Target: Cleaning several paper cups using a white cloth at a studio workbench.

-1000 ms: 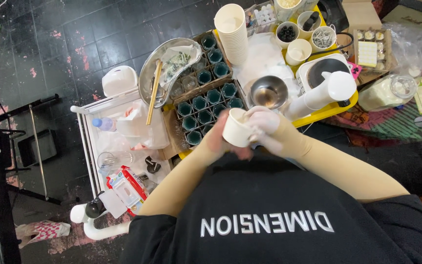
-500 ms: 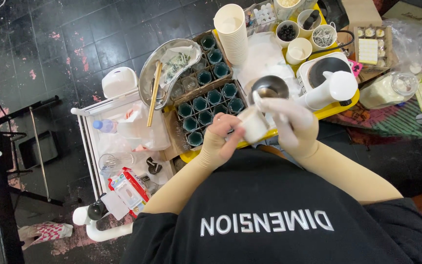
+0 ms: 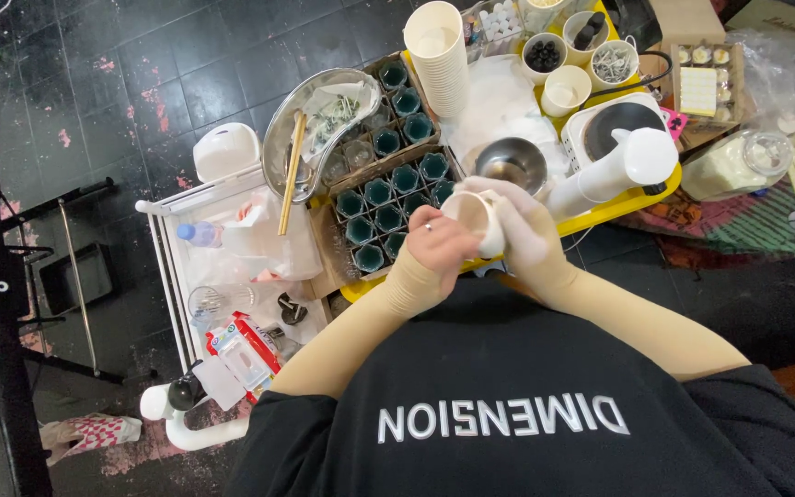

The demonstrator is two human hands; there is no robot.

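Both hands are together just above my chest, over the near edge of a yellow tray [image 3: 641,195]. My left hand [image 3: 436,247], bare with a ring, grips a small white paper cup [image 3: 468,213] from the left. My right hand [image 3: 524,230], in a pale glove, wraps the cup's other side. The cup is tipped so its mouth faces me. Just beyond the hands sits a small metal bowl [image 3: 511,166]. To the left of it stands a cardboard box of several dark teal glass jars [image 3: 390,195].
A tall stack of white paper cups [image 3: 439,51], a white pitcher [image 3: 614,173] and a round hot plate [image 3: 620,121] are on the tray. A metal dish with chopsticks [image 3: 316,129] rests on a white cart [image 3: 167,267] at left. Small cups of bits stand at the back.
The hands have shifted slightly forward and right with the cup, and the cup has been turned and tilted between them.
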